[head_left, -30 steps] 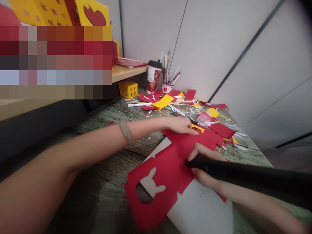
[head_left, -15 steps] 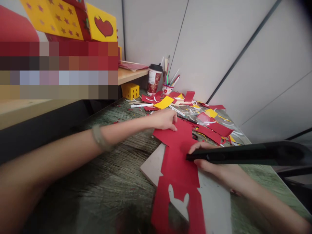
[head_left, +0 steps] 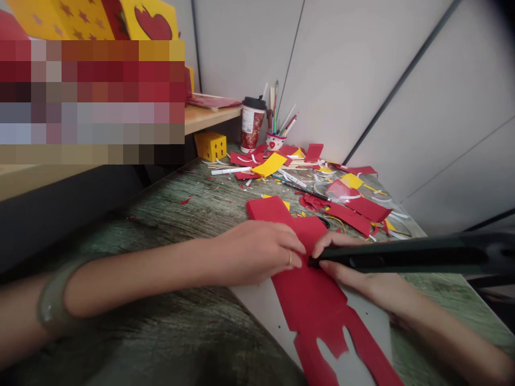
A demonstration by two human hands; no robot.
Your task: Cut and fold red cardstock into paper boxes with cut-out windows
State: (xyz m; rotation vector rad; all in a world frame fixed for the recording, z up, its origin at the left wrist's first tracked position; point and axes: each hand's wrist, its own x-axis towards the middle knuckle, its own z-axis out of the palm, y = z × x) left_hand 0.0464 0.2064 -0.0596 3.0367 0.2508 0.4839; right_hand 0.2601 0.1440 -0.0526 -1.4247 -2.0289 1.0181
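Observation:
A red card cutout (head_left: 317,292) lies across a pale board (head_left: 263,308), slanting down to the lower right. Near its lower end is a cut-out opening with pointed, ear-like shapes, and its far flap is folded up. Over the upper left of the card is my left hand (head_left: 257,252), open, its fingers loosely bent and slightly apart; its thumb is hidden. My right hand (head_left: 341,268) is closed around the narrow end of a long black tool (head_left: 402,257), finger above and thumb below, against the card's right side. I cannot make out what kind of tool it is.
Red and yellow paper scraps (head_left: 269,165), pens and strips litter the far tabletop. A lidded paper cup (head_left: 252,126), a pen cup (head_left: 277,141) and a small yellow box (head_left: 212,147) stand behind. At left is a wooden shelf (head_left: 211,119) bearing coloured paper boxes.
The red card has turned, its lower end swinging right. My left hand has left the far flap and come nearer. My right hand and the black tool have barely moved.

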